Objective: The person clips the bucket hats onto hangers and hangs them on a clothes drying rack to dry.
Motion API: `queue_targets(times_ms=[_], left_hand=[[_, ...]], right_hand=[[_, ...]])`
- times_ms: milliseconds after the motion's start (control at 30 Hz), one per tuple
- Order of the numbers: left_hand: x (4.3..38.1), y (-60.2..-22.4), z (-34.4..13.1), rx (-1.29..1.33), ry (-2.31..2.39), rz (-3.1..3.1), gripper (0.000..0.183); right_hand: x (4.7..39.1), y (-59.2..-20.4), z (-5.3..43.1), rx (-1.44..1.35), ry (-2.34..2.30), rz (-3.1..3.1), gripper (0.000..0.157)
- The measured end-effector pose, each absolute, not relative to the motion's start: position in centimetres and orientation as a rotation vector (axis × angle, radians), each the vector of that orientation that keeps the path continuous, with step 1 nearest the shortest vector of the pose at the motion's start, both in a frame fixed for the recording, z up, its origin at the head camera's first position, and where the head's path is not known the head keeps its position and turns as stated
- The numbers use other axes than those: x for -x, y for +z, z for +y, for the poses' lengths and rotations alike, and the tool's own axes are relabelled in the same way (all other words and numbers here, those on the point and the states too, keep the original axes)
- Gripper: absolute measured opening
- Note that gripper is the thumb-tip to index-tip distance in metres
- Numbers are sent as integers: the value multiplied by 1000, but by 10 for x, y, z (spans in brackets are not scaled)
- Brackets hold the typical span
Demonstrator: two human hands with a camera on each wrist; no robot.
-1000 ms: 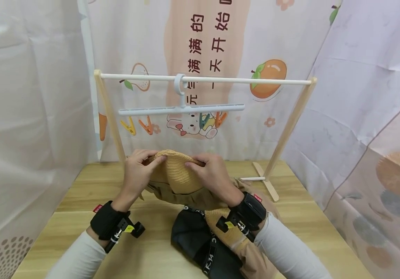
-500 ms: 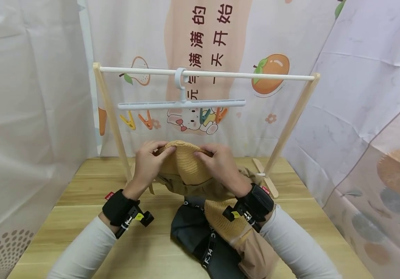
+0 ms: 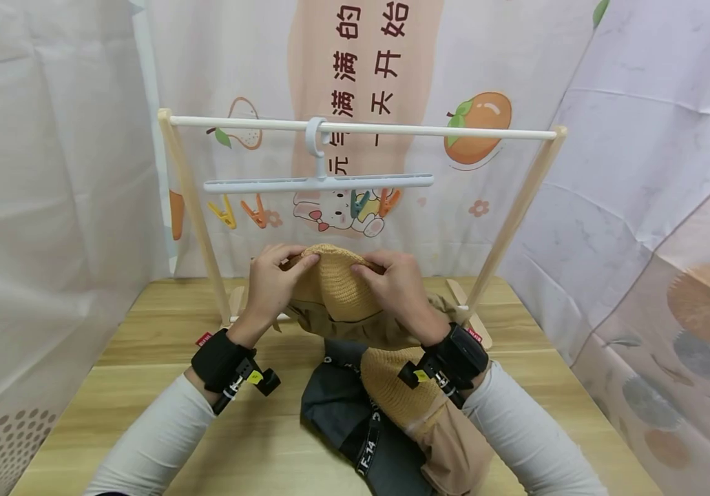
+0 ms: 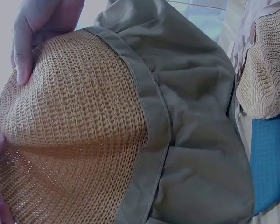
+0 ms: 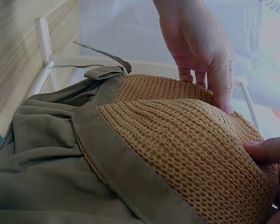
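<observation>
Between both hands hangs a sun hat (image 3: pixel 347 293) with a yellow-tan woven brim and a khaki cloth crown (image 4: pixel 196 112). The left hand (image 3: pixel 273 282) pinches the brim's upper edge, thumb on the near side. Further right on that edge, the right hand (image 3: pixel 399 286) pinches likewise. A cloth tie (image 5: pixel 107 53) trails from the crown in the right wrist view. Behind, a light-blue hanger (image 3: pixel 324 183) hangs from a white rod (image 3: pixel 429 130). Yellow (image 3: pixel 223 212), orange (image 3: pixel 254 211), teal (image 3: pixel 359 204) and orange-red clips (image 3: pixel 388 202) appear under it.
On the wooden table (image 3: pixel 255 441) lie a dark grey cloth item (image 3: pixel 342 406) with a lettered strap and another hat (image 3: pixel 404 393) of woven straw and pinkish-brown cloth. Wooden rack legs (image 3: pixel 512 220) stand on both sides. Printed curtains (image 3: pixel 640 172) surround the table.
Both hands have carried the hat slightly up and to the right, keeping their pinch on the brim. The head view has tilted a little. The things on the table lie as before.
</observation>
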State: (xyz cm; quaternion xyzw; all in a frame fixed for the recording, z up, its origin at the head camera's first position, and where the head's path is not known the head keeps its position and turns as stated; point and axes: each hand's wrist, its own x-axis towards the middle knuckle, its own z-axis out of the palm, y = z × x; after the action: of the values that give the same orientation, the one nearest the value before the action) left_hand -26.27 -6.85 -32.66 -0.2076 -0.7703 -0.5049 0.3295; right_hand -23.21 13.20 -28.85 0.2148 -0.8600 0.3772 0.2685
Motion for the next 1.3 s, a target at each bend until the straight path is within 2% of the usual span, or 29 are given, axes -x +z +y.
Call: queue_targets(times_ms=[833, 1300], left_hand=[[283, -326, -43, 556, -1476, -2089, 29], [300, -318, -23, 660, -1453, -2088, 26]], right_hand=[[238, -285, 155, -497, 990, -2334, 12], [245, -287, 168, -409, 941, -2277, 13]])
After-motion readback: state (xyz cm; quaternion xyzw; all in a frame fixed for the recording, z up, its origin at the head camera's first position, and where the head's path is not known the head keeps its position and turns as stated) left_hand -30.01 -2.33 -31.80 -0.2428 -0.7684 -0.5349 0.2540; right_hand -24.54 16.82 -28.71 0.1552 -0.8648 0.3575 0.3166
